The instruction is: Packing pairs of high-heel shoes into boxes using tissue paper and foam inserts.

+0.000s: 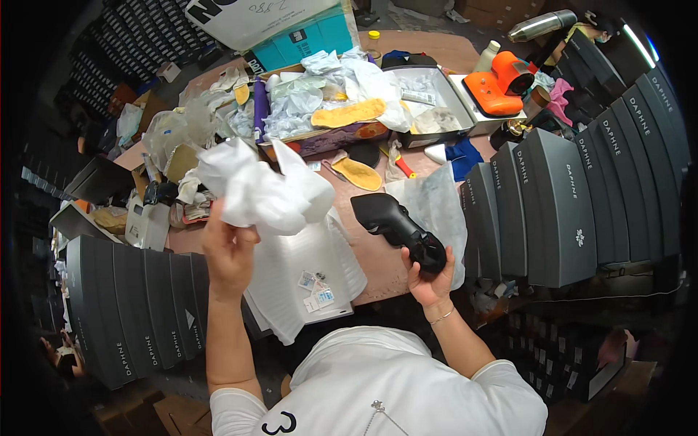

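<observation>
The cluttered worktop (378,265) carried rows of dark grey boxes (560,203) at both sides; above its middle the left hand (229,251) had its grip clamped on crumpled white paper (265,189); the right hand (429,280) had its grip clamped on a black shoe (396,225), held just beside a white bag (436,200).

Cluttered brown table (378,258) bears white foam sheets (305,272).

paper wad (263,190) left, shoe (396,227) right
</observation>
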`<state>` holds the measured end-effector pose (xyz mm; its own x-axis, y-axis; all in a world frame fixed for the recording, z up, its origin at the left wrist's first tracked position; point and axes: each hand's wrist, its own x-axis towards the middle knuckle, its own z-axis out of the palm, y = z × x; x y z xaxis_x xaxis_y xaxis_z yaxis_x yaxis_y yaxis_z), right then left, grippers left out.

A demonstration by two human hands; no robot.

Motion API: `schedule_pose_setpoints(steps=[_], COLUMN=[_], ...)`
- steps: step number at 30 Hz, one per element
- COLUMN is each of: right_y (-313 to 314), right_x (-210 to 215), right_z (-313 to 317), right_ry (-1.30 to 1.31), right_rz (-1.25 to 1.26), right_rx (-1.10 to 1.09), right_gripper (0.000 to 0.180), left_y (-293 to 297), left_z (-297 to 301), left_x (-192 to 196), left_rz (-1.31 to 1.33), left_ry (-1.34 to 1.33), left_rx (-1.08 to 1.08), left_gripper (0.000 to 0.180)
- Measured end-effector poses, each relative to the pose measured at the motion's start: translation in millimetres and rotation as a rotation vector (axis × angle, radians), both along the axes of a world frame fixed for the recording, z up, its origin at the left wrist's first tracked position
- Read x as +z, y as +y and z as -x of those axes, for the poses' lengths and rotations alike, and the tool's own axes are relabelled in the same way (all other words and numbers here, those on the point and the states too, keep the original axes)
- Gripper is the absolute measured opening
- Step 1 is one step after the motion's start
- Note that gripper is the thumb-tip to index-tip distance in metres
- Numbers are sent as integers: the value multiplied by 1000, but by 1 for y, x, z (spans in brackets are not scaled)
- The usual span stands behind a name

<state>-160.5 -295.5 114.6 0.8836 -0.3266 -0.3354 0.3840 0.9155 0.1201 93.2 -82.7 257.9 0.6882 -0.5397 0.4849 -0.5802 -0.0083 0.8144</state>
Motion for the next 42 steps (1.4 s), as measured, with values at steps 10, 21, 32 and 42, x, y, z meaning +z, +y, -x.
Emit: schedule_pose_setpoints(steps=[10, 21, 32, 42], right_y=[-5, 3, 27, 64], right_x=[-9, 3, 19, 9], right_z=[9, -4, -34, -26], right_ry=[-79, -48, -87, -63], right_rz=[-74, -78, -101, -226], right_rx=[-38, -53, 81, 195], right_gripper=[50, 43, 46, 49], left_y=[-23, 13, 14, -23], left_z=[61, 65, 87, 116], left_x=[-118, -151, -129, -126], left_rz=[-828, -114, -701, 570], left_ry=[-217, 14, 414, 1687], left_rx=[-643, 543, -391, -133], left_gripper=[12, 32, 24, 18])
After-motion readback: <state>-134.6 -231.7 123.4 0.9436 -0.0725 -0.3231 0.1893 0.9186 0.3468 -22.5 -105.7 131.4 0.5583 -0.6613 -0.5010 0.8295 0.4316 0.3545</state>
